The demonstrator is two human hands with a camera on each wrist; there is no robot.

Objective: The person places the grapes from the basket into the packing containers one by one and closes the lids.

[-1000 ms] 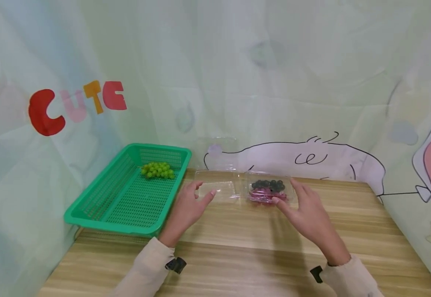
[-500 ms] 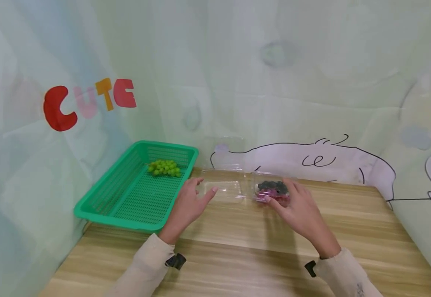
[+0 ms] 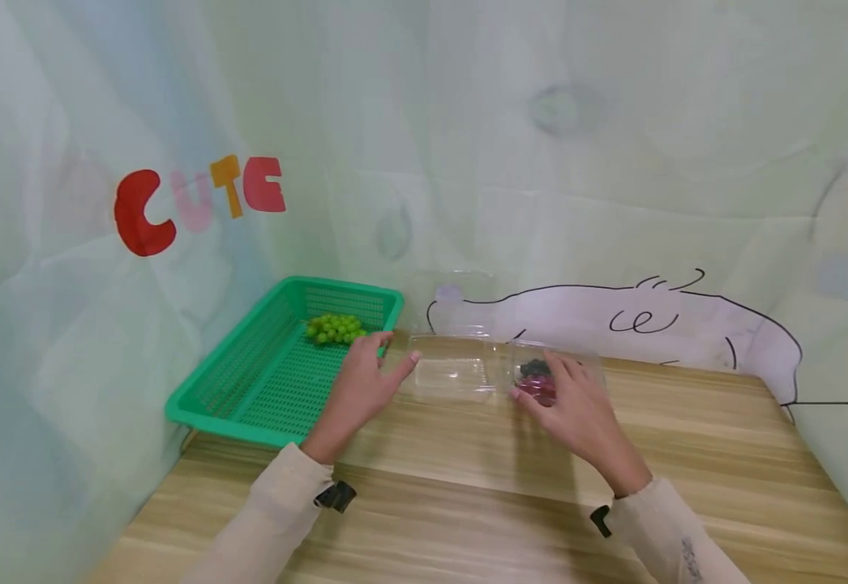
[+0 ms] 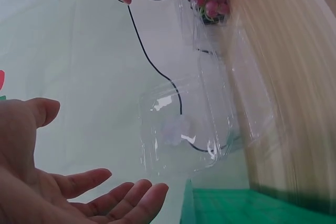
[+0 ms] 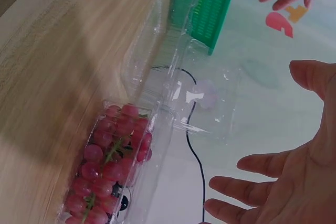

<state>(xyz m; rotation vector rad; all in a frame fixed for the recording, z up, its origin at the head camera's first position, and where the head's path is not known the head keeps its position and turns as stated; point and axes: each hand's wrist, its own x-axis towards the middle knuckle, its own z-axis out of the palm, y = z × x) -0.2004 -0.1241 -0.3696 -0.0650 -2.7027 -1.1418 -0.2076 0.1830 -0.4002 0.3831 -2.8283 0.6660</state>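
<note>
Green plastic makes up the big basket point(image 3: 267, 389) on the left side of the left hand point(image 3: 361, 385), and a bunch of green grapes point(image 3: 336, 328) sits in it, past that hand at the far end. The left hand has its thumb and fingers spread apart, up close to the basket's side. Between the two hands, a bit ahead of them, is an open clear box point(image 3: 453, 375), with its see-through lid point(image 3: 460, 312) standing up at the back. The right hand point(image 3: 577, 405) is well apart from the left one, and its fingers are spread wide too. It hangs over another clear box point(image 5: 163, 161), with red grapes point(image 5: 100, 174) on the side near the person and dark grapes point(image 3: 535, 368) behind them. The hand hides part of this box, so I can't tell if a fingertip touches the plastic. Both boxes sit on the wooden table point(image 3: 468, 478) under the hands. Each arm wears a pale sleeve point(image 3: 271, 519) with something black at the wrist. Far behind the left hand, bright letters point(image 3: 230, 191) on the wall spell CUTE.
</note>
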